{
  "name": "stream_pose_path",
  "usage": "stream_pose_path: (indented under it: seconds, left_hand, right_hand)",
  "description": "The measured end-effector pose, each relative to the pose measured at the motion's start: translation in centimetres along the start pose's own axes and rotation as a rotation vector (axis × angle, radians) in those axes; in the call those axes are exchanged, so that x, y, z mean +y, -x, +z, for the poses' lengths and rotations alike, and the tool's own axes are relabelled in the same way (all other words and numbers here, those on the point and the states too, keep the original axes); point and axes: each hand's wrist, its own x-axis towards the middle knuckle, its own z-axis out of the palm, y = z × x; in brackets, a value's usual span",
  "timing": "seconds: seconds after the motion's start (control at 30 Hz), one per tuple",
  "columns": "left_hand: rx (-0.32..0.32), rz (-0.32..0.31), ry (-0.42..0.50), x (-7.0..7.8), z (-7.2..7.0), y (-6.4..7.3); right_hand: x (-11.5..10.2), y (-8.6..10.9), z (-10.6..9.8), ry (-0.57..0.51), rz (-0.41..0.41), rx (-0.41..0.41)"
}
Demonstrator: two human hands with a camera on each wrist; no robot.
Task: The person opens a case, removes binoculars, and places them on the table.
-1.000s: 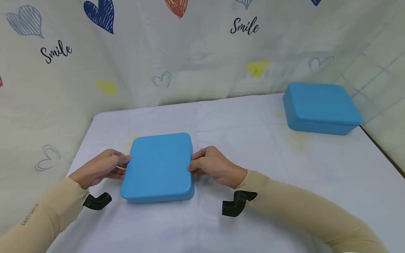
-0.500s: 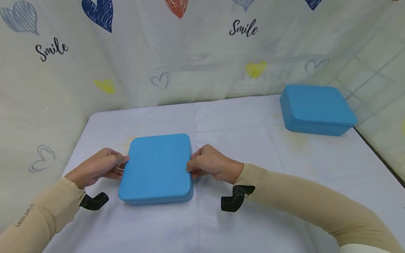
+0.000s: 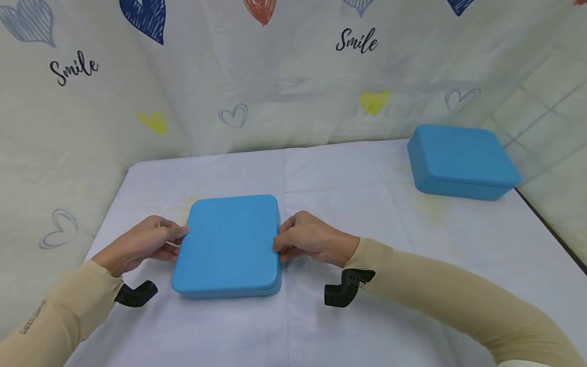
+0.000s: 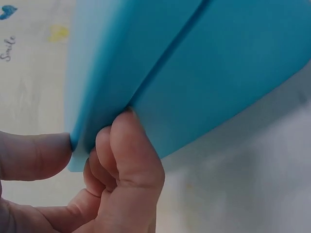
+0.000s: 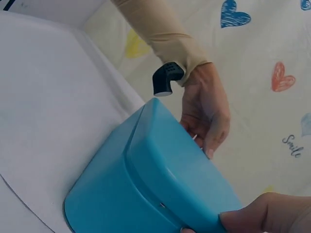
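A blue lidded box (image 3: 228, 244) sits between both hands on the white-covered table. At its left side, my left hand (image 3: 149, 242) pinches the lid edge: the thumb (image 4: 36, 156) presses the top rim, while curled fingertips meet the seam below the lid (image 4: 104, 63). On the opposite side, my right hand (image 3: 316, 240) grips the lid edge too, thumb (image 5: 248, 218) on the top rim and a fingertip low by the seam. The right wrist view shows the lid resting on the box body (image 5: 104, 194) with a narrow seam line between them. The inside is hidden.
A second blue box (image 3: 465, 160), closed, stands at the far right corner of the table (image 3: 348, 188). Behind hangs a pale curtain (image 3: 293, 71) printed with hearts and words. A black camera mount (image 3: 343, 290) juts from each sleeved wrist.
Both hands keep their hold at the sides of the box, which has not visibly moved on the table. The head view has shifted slightly.
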Motion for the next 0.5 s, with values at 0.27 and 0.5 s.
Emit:
stream_pose_path:
  seconds: [0.27, 0.5]
  left_hand:
    - [-0.014, 0.028, -0.001, -0.23, 0.19, -0.18]
    - [-0.028, 0.048, -0.020, -0.27, -0.11, -0.16]
  right_hand:
    - [0.36, -0.11, 0.12, -0.008, -0.004, -0.006]
    - [0.06, -0.39, 0.11, 0.000, -0.028, -0.014]
